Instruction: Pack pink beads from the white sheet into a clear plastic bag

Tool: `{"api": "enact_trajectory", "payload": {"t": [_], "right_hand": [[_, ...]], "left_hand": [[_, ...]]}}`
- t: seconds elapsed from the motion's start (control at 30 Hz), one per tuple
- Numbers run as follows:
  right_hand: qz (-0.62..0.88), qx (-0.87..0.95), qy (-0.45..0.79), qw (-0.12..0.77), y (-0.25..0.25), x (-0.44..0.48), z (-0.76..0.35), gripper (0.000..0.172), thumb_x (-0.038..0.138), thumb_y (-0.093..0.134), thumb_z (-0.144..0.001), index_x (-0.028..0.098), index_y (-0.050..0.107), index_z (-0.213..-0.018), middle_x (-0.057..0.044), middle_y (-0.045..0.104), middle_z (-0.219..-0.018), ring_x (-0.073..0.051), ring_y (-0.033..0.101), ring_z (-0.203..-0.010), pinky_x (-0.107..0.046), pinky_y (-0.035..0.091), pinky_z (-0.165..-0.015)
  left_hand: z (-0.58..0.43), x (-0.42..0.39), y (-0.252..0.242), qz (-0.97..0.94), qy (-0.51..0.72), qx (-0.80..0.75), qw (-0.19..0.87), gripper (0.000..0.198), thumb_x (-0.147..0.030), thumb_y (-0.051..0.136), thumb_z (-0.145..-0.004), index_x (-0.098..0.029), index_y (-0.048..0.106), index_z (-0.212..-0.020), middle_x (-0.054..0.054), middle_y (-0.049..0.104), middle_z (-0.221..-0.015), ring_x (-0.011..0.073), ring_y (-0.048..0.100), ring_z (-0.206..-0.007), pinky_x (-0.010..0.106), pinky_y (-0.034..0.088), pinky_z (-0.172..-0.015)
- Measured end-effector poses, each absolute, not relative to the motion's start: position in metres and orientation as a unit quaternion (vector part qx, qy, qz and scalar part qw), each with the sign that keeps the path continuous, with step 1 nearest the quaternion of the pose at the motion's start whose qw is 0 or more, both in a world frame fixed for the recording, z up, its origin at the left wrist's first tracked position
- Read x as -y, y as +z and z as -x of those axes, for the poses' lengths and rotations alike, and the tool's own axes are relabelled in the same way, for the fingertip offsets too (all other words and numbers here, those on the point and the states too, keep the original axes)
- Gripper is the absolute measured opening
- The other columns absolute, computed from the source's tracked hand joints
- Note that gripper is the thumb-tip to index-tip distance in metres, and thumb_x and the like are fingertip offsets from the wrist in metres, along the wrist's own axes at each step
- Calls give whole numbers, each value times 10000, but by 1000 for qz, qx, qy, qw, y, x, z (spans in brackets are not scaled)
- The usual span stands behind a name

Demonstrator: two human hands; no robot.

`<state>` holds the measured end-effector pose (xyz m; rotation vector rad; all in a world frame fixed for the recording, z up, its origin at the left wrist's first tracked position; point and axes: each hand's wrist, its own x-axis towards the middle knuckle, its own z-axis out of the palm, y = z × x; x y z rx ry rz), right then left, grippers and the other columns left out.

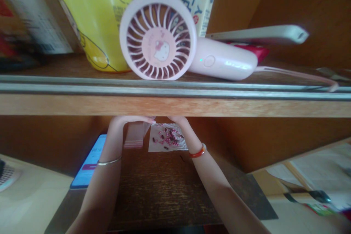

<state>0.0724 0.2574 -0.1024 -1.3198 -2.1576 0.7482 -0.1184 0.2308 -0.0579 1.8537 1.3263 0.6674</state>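
Note:
The shelf edge hides part of both hands. My left hand (134,119) reaches inward at the back of the lower compartment, its fingertips pinched on a small clear plastic bag (147,127). Below it lies a stack of clear plastic bags (134,137). Pink beads (172,136) and small dark pieces (166,148) are scattered on a white sheet (156,147) between the hands. My right hand (178,119) is above the sheet's right side, with its fingers out of sight behind the shelf edge.
A phone (89,162) with a lit screen lies left of my left forearm. The shelf edge (175,106) crosses just above my hands. On the shelf are a pink handheld fan (225,60), a yellow container (101,25), a small carton (204,3) and a white device (263,33).

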Motion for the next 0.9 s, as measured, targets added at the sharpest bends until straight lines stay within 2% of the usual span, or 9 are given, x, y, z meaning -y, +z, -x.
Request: {"api": "enact_trajectory", "payload": {"t": [0.17, 0.23, 0.37, 0.47, 0.63, 0.9], "right_hand": [[475, 810, 257, 229, -89, -251, -81, 398, 440, 415, -972, 196, 588, -1235, -83, 646, -1208, -215, 463, -1250, -396, 364, -1055], [468, 816, 258, 221, -87, -250, -81, 402, 462, 424, -966, 221, 571, -1253, -62, 640, -1221, -213, 468, -1243, -404, 372, -1052], [459, 819, 266, 218, -89, -252, -80, 398, 451, 383, -990, 230, 533, -1286, -56, 610, -1260, -199, 514, -1183, -404, 394, -1032], [461, 816, 277, 213, -98, -258, -81, 374, 413, 423, -986, 187, 541, -1259, -90, 599, -1247, -208, 564, -1111, -430, 443, -976], [456, 816, 310, 174, -125, -267, -74, 281, 346, 529, -946, 169, 596, -1154, -82, 607, -1182, -207, 609, -994, -399, 513, -865], [435, 820, 341, 145, -150, -271, -64, 247, 324, 542, -941, 163, 604, -1117, -73, 617, -1128, -183, 621, -932, -367, 535, -813]], "left_hand": [[110, -225, -61, -714, 248, -537, 375, 316, -446, 613, -841, -191, 660, -1021, 47, 668, -1045, 275, 568, -1083, 445, 444, -960], [107, -223, -61, -710, 254, -541, 371, 319, -497, 617, -789, -235, 678, -961, 21, 694, -972, 286, 539, -1124, 435, 401, -1003], [107, -223, -58, -713, 238, -546, 369, 335, -529, 626, -730, -260, 669, -925, 10, 698, -987, 277, 531, -1132, 442, 361, -1035], [111, -226, -56, -721, 212, -547, 368, 325, -492, 657, -752, -221, 667, -933, 25, 685, -1020, 288, 553, -1107, 454, 382, -1015], [113, -228, -55, -731, 185, -547, 364, 323, -356, 576, -905, -143, 587, -1147, 89, 600, -1165, 235, 600, -1018, 433, 510, -870], [110, -224, -49, -728, 184, -554, 360, 320, -335, 557, -921, -150, 567, -1183, 98, 583, -1192, 221, 602, -1009, 422, 522, -854]]}}
